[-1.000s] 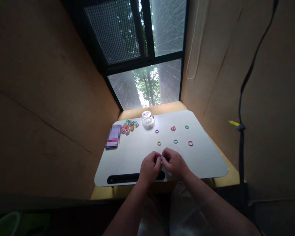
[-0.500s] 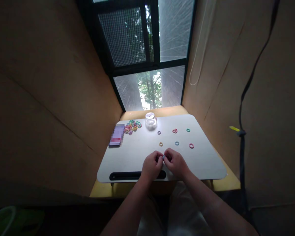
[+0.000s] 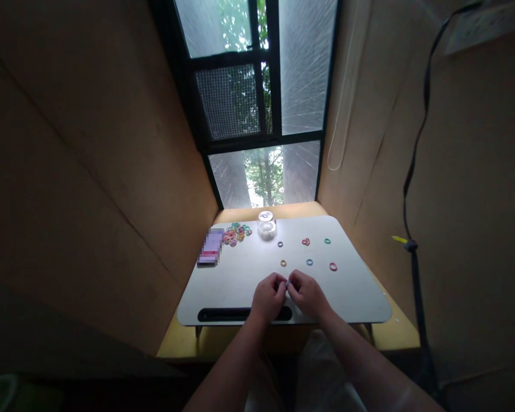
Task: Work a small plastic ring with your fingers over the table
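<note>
My left hand (image 3: 269,296) and my right hand (image 3: 308,293) meet over the front of the white table (image 3: 236,286). Their fingertips are pinched on a small blue-grey hair tie (image 3: 287,284), mostly covered by the fingers. Just beyond lie a yellow hair tie (image 3: 283,263), a blue hair tie (image 3: 309,262) and a pink hair tie (image 3: 333,266). Farther back are a dark purple hair tie (image 3: 280,244), red hair ties (image 3: 305,242) close together, and a green hair tie (image 3: 327,241). A pile of mixed hair ties (image 3: 237,233) rests at the back left.
A clear container (image 3: 266,229) stands near the back edge. On the left lies a phone (image 3: 211,247), its screen blurred. A black slot (image 3: 223,315) runs along the front edge, partly under my left forearm. A dark cord (image 3: 415,286) hangs on the right, by the wall.
The view has tilted upward, so the table appears lower and more of the window shows. Both hands stay pinched together on the small hair tie; the laid-out hair ties have not moved.
</note>
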Action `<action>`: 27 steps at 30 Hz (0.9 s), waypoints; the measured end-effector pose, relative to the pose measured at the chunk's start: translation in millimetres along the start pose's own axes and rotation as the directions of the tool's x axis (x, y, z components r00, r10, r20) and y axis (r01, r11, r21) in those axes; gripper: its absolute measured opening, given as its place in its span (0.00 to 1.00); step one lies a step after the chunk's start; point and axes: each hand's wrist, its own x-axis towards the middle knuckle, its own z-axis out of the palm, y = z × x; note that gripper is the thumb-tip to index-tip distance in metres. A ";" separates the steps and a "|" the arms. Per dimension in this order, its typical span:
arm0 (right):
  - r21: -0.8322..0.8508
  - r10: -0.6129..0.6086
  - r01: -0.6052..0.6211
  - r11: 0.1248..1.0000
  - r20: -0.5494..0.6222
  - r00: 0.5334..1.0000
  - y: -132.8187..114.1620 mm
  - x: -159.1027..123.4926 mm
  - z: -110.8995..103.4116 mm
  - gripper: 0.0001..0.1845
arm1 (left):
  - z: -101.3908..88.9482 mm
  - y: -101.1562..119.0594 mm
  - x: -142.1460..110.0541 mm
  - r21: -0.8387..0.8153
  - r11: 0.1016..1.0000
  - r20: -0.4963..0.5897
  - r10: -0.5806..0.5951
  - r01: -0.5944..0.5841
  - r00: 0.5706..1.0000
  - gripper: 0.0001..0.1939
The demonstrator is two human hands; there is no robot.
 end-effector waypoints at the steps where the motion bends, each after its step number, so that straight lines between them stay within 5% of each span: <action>1: -0.005 -0.002 0.002 1.000 0.000 1.000 0.1 -0.1 0.2 0.06 | 0.1 -0.3 -0.1 -0.004 1.000 -0.003 0.002 -0.002 1.000 0.09; 27: -0.051 -0.015 0.015 0.999 0.009 1.000 3.5 1.1 3.5 0.07 | 2.9 -4.1 0.0 0.000 1.000 -0.015 0.007 -0.007 1.000 0.08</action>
